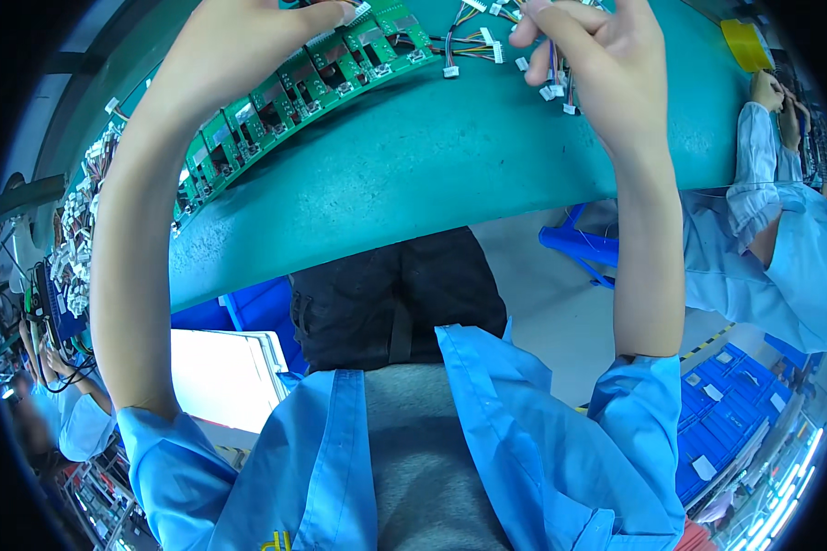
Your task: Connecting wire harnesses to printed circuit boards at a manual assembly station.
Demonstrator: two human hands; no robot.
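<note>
A long green circuit board panel (289, 110) lies slantwise at the upper left of the table, with rows of dark and silver parts. Over its far end is my left hand (266, 28), the thumb bent in beside a white connector (361, 11); its other fingers are mostly cut off by the top edge. Dark wires show near that thumb. My right hand (606, 55) is curled, finger and thumb together, over a bunch of thin coloured cables (560, 78) with white plugs hanging below it. Between both hands lie more connector cables (473, 46).
The green table (413, 174) bends toward me. A heap of white-plugged cables (81, 220) lies left. At the right are a yellow tape roll (746, 46) and a co-worker in blue (753, 239). Below stand a blue stool (579, 243) and blue crates (726, 404).
</note>
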